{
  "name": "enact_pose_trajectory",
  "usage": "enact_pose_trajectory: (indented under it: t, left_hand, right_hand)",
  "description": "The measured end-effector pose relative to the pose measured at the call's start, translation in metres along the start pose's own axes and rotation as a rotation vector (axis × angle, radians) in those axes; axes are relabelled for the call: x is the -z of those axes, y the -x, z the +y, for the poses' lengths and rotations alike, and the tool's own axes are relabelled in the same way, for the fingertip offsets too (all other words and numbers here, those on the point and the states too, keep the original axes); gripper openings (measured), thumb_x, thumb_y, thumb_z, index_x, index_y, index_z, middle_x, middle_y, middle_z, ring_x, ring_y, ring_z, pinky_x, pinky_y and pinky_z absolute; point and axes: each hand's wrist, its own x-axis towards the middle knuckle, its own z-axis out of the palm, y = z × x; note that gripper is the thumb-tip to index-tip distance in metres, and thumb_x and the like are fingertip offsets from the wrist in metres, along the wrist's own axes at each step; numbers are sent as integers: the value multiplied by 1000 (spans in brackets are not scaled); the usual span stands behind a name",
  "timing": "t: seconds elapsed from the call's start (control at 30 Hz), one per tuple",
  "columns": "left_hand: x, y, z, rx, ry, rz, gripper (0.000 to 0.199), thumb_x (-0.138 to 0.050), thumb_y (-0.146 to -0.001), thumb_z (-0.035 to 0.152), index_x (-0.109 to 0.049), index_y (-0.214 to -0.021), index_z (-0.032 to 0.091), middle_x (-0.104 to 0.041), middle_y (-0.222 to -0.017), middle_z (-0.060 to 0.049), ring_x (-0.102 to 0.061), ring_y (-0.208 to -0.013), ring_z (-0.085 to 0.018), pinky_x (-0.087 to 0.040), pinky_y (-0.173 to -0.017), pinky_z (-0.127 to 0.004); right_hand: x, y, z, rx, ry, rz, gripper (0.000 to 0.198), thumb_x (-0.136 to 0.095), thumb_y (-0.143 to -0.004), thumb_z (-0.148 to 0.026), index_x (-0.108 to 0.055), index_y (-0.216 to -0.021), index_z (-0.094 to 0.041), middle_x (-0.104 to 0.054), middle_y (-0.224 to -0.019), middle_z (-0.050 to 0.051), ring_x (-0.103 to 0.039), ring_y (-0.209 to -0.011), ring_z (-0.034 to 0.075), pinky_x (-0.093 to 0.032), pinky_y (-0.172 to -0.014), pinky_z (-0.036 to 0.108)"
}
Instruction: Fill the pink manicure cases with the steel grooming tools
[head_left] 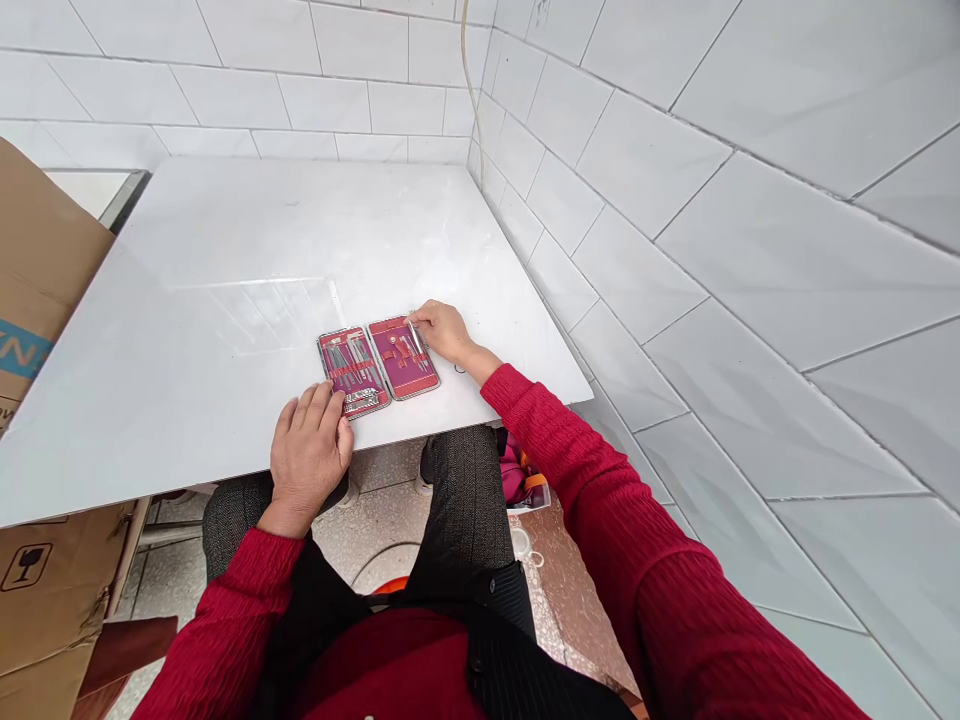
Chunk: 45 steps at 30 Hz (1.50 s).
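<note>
A manicure kit [403, 388] lies open like a book on the white table, near its front edge. Its left half holds several metal tools [352, 360] under a red strap, with shiny clippers [361, 400] at the bottom. More small tools sit in red loops on the purple lining of the right half. My left hand [309, 445] rests with fingers stretched out, their tips at the kit's lower left corner. At the upper right of the kit, my right hand [444, 330] pinches a slim silver tool [415, 338], whose exact kind is unclear.
The white table [187, 240] meets tiled walls at the back and right. Cardboard boxes [45, 260] stand along the left side and below. A thin cable [471, 85] hangs in the corner. A small dark ring shape [460, 370] lies beside my right wrist.
</note>
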Motion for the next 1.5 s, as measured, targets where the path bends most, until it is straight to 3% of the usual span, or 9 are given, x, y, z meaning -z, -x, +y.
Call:
enact_pose_trajectory:
  t: [0.23, 0.43, 0.6, 0.8, 1.07, 1.5]
  left_hand:
    - [-1, 0, 0, -3, -8, 5, 43, -42, -100, 26, -60, -138, 14, -58, -148, -17, -51, -140, -32, -33, -118, -50]
    - [0, -1, 0, -2, 7, 5, 44, -43, -100, 25, -59, -139, 14, -57, -149, -18, -51, -141, -33, -34, -118, -52]
    - [-1, 0, -1, -21, -4, 37, 43, -44, -99, 24, -60, -137, 14, -59, -148, -17, -53, -140, -33, -36, -117, -51]
    - [-2, 1, -3, -24, 5, 54, 42, -46, -98, 23, -61, -137, 16, -59, -148, -17, -53, -140, -32, -36, -117, -51]
    - [-2, 0, -3, -17, 31, 49, 44, -47, -98, 22, -59, -140, 17, -59, -148, -17, -51, -142, -32, -36, -118, -52]
    - [-2, -2, -6, -52, 16, 61, 48, -47, -99, 23, -54, -145, 16, -58, -148, -20, -52, -141, -34, -36, -117, -54]
  right_hand:
    - [-4, 14, 5, 23, 75, 19, 33, -48, -96, -10, -79, -103, -20, -68, -99, 6, -62, -91, 19, -49, -86, 32]
    - [4, 28, 0, 59, -91, 109, 38, -48, -96, -13, -71, -125, -22, -69, -104, 6, -62, -95, 20, -50, -93, 36]
    - [14, 66, -11, 74, -179, 248, 38, -47, -95, -11, -74, -119, -23, -70, -107, 6, -64, -93, 18, -51, -85, 30]
    - [6, 114, -6, 7, -139, 234, 31, -54, -91, -10, -77, -108, -21, -72, -101, 5, -63, -81, 17, -49, -76, 29]
    - [2, 110, -8, -99, -130, 215, 26, -62, -87, -10, -79, -102, -23, -70, -91, 2, -60, -74, 15, -46, -71, 27]
    - [1, 109, -7, -115, -149, 250, 25, -64, -85, -7, -79, -98, -21, -67, -86, 1, -58, -71, 13, -43, -70, 26]
